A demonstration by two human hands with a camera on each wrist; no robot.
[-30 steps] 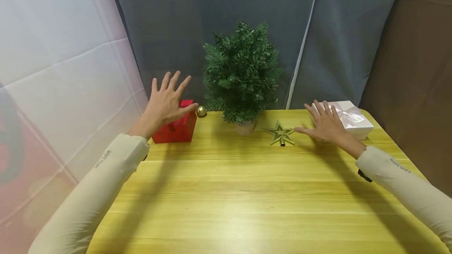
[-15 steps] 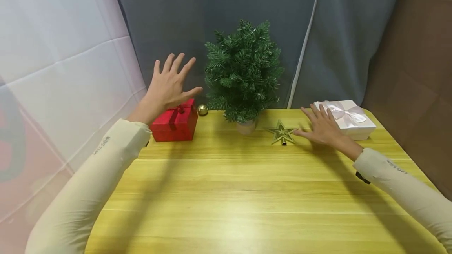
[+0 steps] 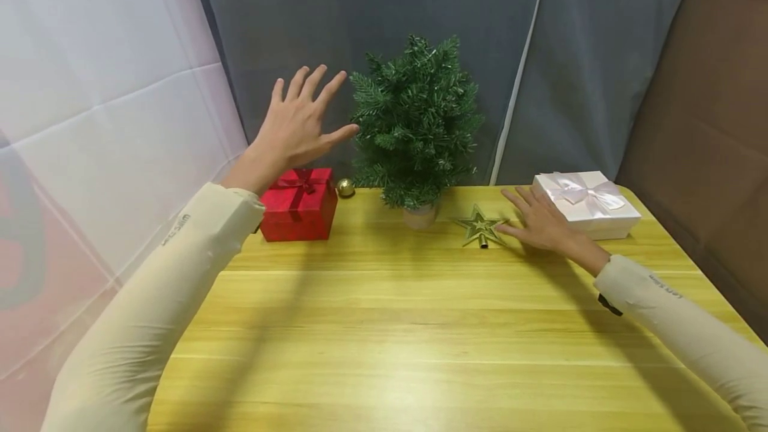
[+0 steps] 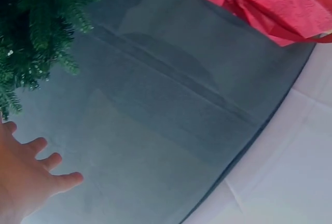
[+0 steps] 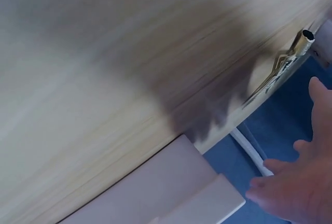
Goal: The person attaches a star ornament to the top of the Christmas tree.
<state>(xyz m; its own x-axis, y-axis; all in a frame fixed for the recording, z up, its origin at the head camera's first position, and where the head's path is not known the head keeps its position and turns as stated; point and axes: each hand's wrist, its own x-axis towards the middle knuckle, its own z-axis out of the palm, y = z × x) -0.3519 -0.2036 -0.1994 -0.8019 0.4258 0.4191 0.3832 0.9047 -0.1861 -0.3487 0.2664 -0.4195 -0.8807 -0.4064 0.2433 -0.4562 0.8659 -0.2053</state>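
Observation:
My left hand is raised with fingers spread, left of the small green Christmas tree, its thumb tip close to the branches in the head view. Below that hand a red gift box with a dark red bow stands on the table. My right hand reaches low over the table with its fingers extended, holding nothing. Its thumb tip overlaps the right points of a gold star tree topper in the head view. Right beside this hand is a white gift box with a pale satin bow.
A small gold ball ornament sits between the red box and the tree. The wooden table ends at a grey curtain behind. Printed white fabric hangs on the left, brown fabric on the right.
My left hand has risen from in front of the red box and shifted right towards the tree. My right hand has slid slightly left, off the white box, towards the star.

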